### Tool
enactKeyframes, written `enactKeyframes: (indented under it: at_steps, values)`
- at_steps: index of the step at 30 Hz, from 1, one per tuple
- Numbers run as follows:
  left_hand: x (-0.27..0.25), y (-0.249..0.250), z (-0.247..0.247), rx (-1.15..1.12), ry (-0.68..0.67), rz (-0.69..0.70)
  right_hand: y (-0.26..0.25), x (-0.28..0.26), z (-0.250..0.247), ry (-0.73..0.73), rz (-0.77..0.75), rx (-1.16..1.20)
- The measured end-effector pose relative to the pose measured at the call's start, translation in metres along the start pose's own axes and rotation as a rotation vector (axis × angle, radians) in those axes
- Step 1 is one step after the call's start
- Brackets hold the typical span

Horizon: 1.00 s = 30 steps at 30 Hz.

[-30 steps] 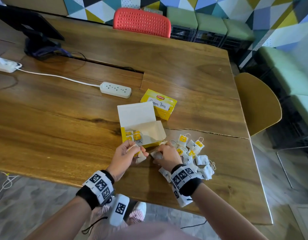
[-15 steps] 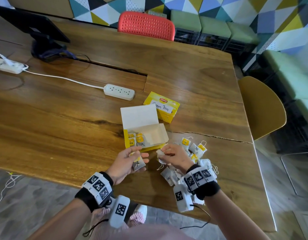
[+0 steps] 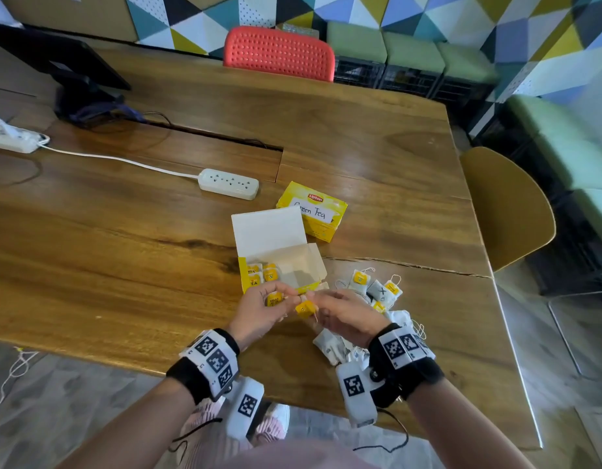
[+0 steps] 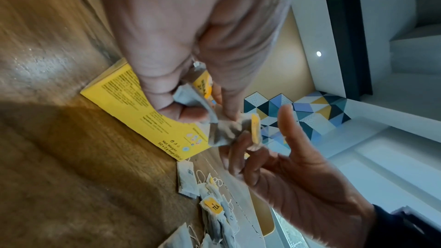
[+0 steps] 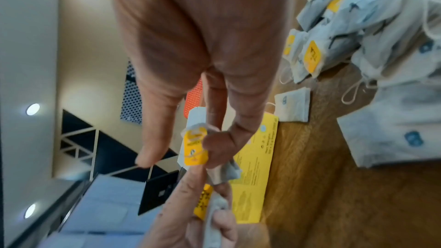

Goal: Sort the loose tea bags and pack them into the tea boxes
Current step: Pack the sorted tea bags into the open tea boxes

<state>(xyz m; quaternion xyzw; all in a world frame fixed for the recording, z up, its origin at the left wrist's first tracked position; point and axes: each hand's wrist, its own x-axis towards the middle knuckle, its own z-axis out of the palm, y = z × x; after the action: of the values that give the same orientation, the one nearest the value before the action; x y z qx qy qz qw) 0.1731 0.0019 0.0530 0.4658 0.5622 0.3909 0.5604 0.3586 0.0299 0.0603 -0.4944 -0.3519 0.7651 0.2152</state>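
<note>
Two hands meet just near of the open tea box (image 3: 279, 265) — left hand (image 3: 259, 311) pinching one tea bag (image 4: 190, 97), right hand (image 3: 347, 316) pinching another (image 5: 194, 148) — light, limp, tearable pouches best held by body or tag.

Each bare forearm wears a black wristband (image 3: 415, 375) bearing white square-coded markers and a white camera pod (image 3: 357, 394).

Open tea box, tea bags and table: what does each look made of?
Open tea box: thin printed card, yellow outside, plain pale inside; its flaps fold flat. Tea bags: soft, matte, whitish filter paper, crumpled, with thin strings and small glossy yellow paper tags. Table: wood or wood veneer, cannot tell which; grain and a knot show under a shiny varnish.
</note>
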Motion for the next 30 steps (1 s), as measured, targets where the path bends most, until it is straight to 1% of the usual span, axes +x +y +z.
enactKeyframes:
  at_steps: [2, 3, 6, 8, 10, 11, 13, 16, 17, 18, 19, 21, 23, 25, 27, 30]
  values:
    - [0.0, -0.002, -0.001, -0.036, 0.016, -0.022, -0.001, -0.005, 0.0, -0.047, -0.08, -0.074]
    - [0.0, -0.003, -0.001, -0.06, 0.012, -0.047, -0.001, -0.007, 0.001, -0.048, -0.121, -0.123]
    - [0.003, -0.003, 0.0, -0.133, 0.0, -0.168, -0.002, -0.007, 0.001, 0.046, -0.23, -0.238]
    - [0.006, -0.002, -0.002, -0.219, 0.005, -0.259, -0.008, -0.008, 0.001, 0.148, -0.296, -0.395]
    - [0.009, 0.0, -0.005, -0.273, -0.013, -0.28, -0.016, -0.011, 0.002, 0.201, -0.334, -0.501]
    - [0.009, 0.002, -0.007, -0.255, -0.031, -0.273, -0.022, -0.013, 0.003, 0.207, -0.333, -0.514]
    - [0.008, 0.009, -0.009, -0.21, -0.071, -0.252, -0.033, -0.018, 0.008, 0.136, -0.301, -0.481]
    - [0.007, 0.014, -0.01, -0.178, -0.116, -0.215, -0.047, -0.025, 0.017, -0.069, -0.239, -0.515]
    - [0.007, 0.013, -0.01, -0.198, -0.134, -0.211, -0.049, -0.024, 0.019, -0.101, -0.239, -0.557]
    - [0.007, 0.014, -0.009, -0.229, -0.143, -0.219, -0.049, -0.022, 0.021, -0.099, -0.244, -0.603]
    - [0.007, 0.013, -0.007, -0.252, -0.143, -0.236, -0.049, -0.018, 0.022, -0.066, -0.257, -0.649]
    - [0.005, 0.017, -0.005, -0.282, -0.15, -0.271, -0.045, -0.009, 0.024, 0.043, -0.281, -0.716]
    - [0.002, 0.021, -0.003, -0.332, -0.18, -0.294, -0.04, -0.003, 0.025, 0.129, -0.293, -0.71]
    - [0.001, 0.023, -0.003, -0.408, -0.213, -0.298, -0.037, 0.0, 0.026, 0.173, -0.293, -0.648]
    - [-0.001, 0.025, -0.004, -0.433, -0.247, -0.281, -0.036, 0.0, 0.028, 0.209, -0.283, -0.614]
    - [-0.003, 0.023, -0.004, -0.328, -0.282, -0.226, -0.037, -0.001, 0.029, 0.233, -0.272, -0.582]
